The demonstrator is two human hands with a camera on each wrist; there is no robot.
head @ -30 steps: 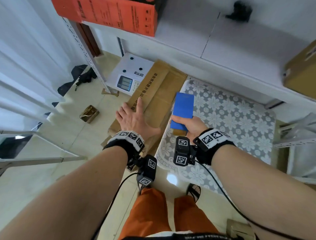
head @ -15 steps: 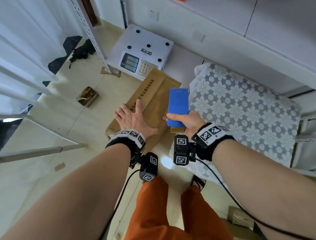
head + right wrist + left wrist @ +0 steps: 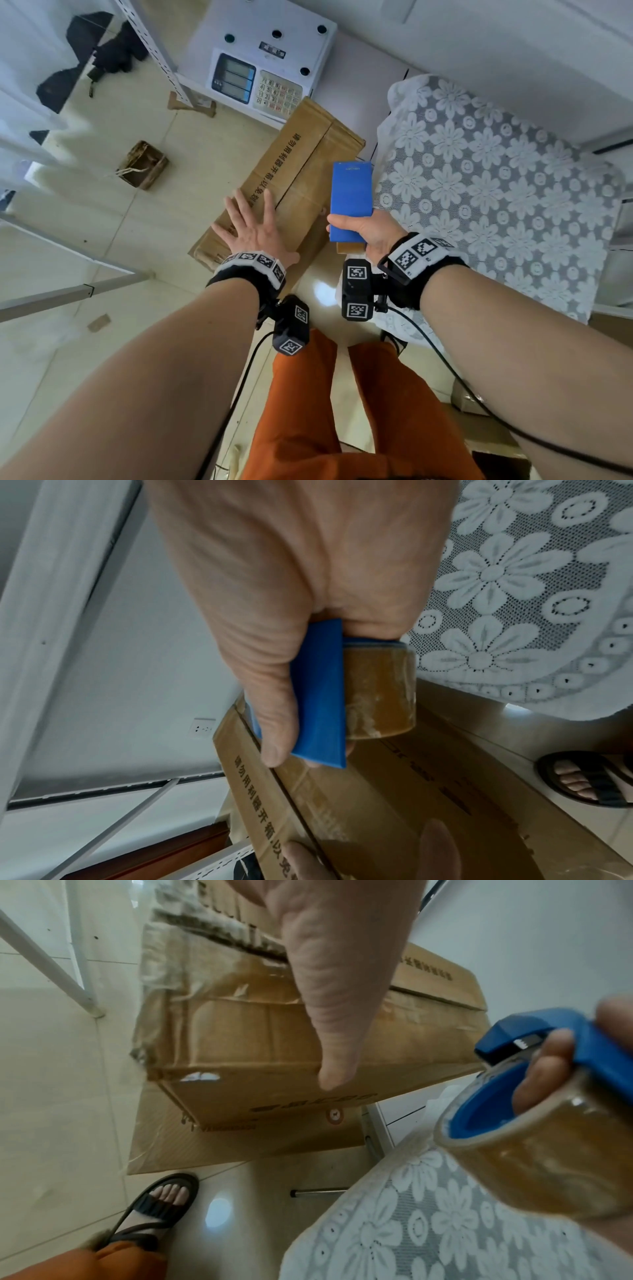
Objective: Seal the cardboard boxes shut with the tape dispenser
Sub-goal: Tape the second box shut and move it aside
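A long brown cardboard box (image 3: 301,164) (image 3: 308,1042) (image 3: 394,818) with printed characters stands on the floor on a flat sheet of cardboard (image 3: 246,1148), its top flaps closed along a middle seam. My left hand (image 3: 253,229) lies flat on the box's near end with fingers spread; its thumb (image 3: 329,993) reaches down over the near edge. My right hand (image 3: 363,229) (image 3: 274,615) grips a blue tape dispenser (image 3: 351,198) (image 3: 555,1042) (image 3: 318,696) loaded with a brown tape roll (image 3: 534,1150) (image 3: 377,691), held above the box's right side.
A white weighing scale (image 3: 260,61) sits beyond the box's far end. A table with a lace flower cloth (image 3: 496,192) stands close on the right. Metal rack legs (image 3: 154,51) rise at left. A small brown bundle (image 3: 144,164) lies on the tiled floor. My sandalled feet (image 3: 157,1202) stand close.
The view has tilted further down and closer, so box and scale sit higher in frame. My left hand stays flat on the box. The dispenser stays in my right hand beside it.
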